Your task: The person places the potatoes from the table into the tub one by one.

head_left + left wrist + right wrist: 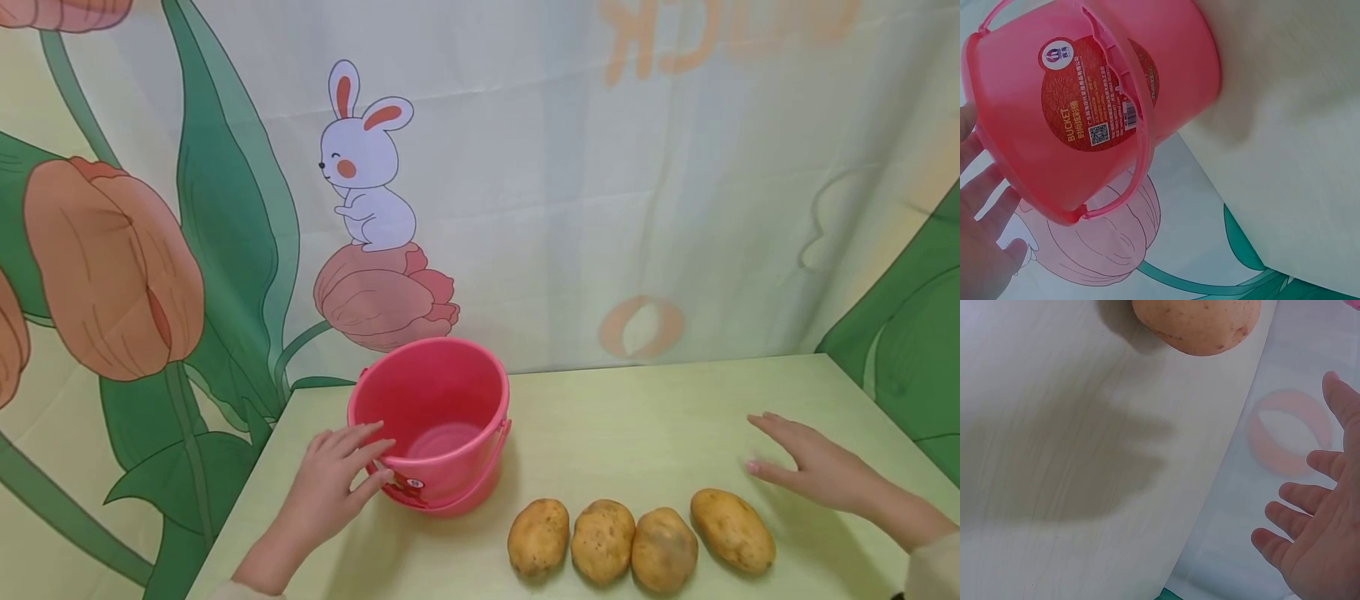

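A pink bucket (465, 468) stands upright on the table, its mouth tipped toward view and only its bare inside showing. My left hand (326, 487) is at its near left rim, fingers spread and relaxed, fingertips overlapping the rim in the head view. In the left wrist view a red label (1085, 94) and the lowered handle (1146, 131) show on the bucket's side. Several potatoes lie in a row to the right of the bucket, the rightmost potato (732, 531) slanted. Beyond that one, my right hand (825, 471) hovers over the table with loose, parted fingers, holding nothing.
The pale green table (637, 433) ends at a hanging cloth (525, 208) printed with tulips, leaves and a white rabbit (367, 175). The cloth rises right behind the bucket. A hand's shadow (1085, 462) falls on the tabletop in the right wrist view.
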`<control>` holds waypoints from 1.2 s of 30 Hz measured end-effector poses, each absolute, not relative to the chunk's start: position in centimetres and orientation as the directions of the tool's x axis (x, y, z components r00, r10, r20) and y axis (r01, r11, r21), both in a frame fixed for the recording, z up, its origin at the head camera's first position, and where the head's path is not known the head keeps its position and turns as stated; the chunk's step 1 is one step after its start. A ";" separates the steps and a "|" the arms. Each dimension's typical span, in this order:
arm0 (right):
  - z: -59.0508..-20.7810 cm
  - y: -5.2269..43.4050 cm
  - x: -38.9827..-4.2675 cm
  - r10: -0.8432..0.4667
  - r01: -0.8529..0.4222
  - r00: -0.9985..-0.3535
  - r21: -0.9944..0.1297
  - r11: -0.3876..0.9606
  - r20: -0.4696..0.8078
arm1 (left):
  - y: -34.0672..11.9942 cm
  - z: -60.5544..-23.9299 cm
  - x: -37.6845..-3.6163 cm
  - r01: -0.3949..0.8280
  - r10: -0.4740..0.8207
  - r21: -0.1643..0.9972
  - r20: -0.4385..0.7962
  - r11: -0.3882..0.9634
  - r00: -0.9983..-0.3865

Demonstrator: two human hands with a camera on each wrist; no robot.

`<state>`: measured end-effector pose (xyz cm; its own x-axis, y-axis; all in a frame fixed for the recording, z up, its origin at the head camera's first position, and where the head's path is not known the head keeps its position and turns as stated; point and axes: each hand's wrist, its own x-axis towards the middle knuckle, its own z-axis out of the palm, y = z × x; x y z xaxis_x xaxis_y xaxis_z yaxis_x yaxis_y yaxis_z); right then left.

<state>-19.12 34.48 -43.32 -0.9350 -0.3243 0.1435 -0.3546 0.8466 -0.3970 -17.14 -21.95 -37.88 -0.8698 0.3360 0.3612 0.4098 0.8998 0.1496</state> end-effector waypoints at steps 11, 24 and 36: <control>-43.8 34.2 -18.7 -0.331 -0.374 -0.927 -0.361 0.854 0.178 | -21.7 -38.3 -17.1 0.448 0.370 0.133 0.385 0.884 -0.845; -44.7 33.9 -18.0 -0.326 -0.361 -0.932 -0.354 0.862 0.157 | -21.4 -38.9 -17.1 0.510 0.398 0.109 0.495 0.853 -0.772; -45.5 33.8 -17.7 -0.328 -0.361 -0.932 -0.323 0.875 0.153 | -21.4 -39.1 -17.2 0.536 0.410 0.083 0.549 0.840 -0.729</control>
